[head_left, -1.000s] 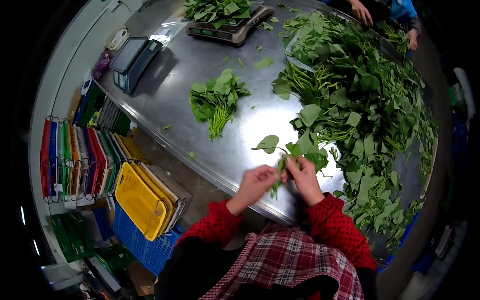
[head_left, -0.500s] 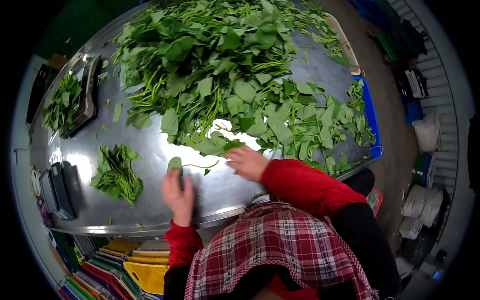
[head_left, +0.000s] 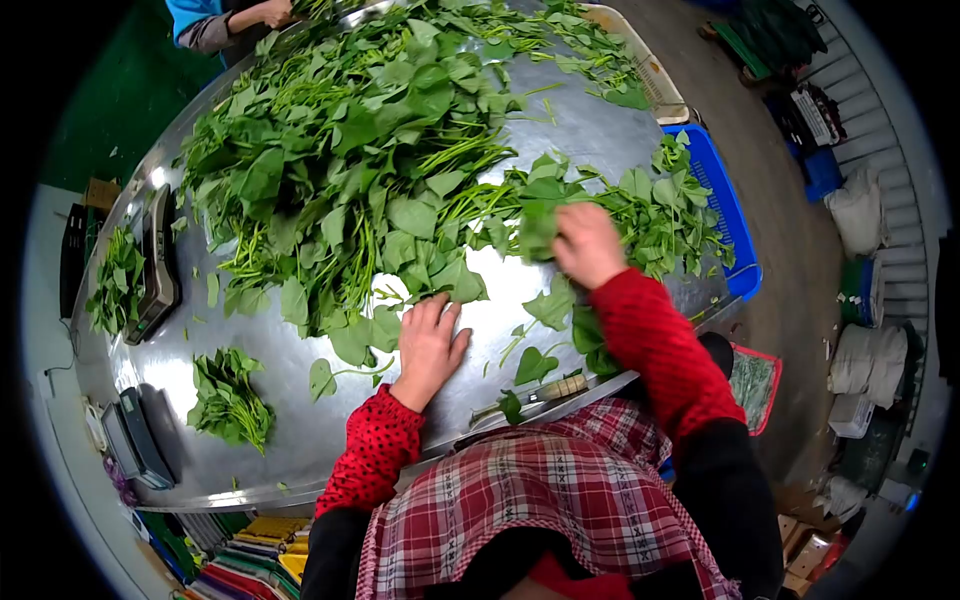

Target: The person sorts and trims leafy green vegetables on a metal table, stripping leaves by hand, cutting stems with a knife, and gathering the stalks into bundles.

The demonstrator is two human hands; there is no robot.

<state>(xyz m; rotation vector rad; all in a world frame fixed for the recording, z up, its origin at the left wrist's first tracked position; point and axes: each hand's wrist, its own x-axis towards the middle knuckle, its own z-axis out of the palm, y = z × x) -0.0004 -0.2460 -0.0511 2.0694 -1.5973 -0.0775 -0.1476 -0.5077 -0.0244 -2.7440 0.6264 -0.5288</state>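
Observation:
A large heap of leafy green stems (head_left: 330,170), which look like sweet potato leaves, covers much of the metal table (head_left: 300,440). My left hand (head_left: 430,345) lies with fingers stretched out at the heap's near edge, touching leaves and holding nothing. Further right, my right hand (head_left: 590,245) has its fingers bent round a leafy green (head_left: 538,228), which is smeared by motion. Loose leaves (head_left: 537,366) lie between that arm and the table's near edge. A knife with a light handle (head_left: 560,388) rests at this edge, partly under leaves.
A gathered bunch of greens (head_left: 230,400) lies on the left, beside a dark device (head_left: 138,440). Another bunch (head_left: 118,280) sits by a scale (head_left: 158,270). A blue basket (head_left: 735,220) and a cream crate (head_left: 645,65) stand along the right. Another person's hand (head_left: 272,13) shows at the far edge.
My right hand has moved right and away from me, now with greens in it. My left hand has moved right onto the heap's near edge. The view has shifted; another person's arm and the knife now show.

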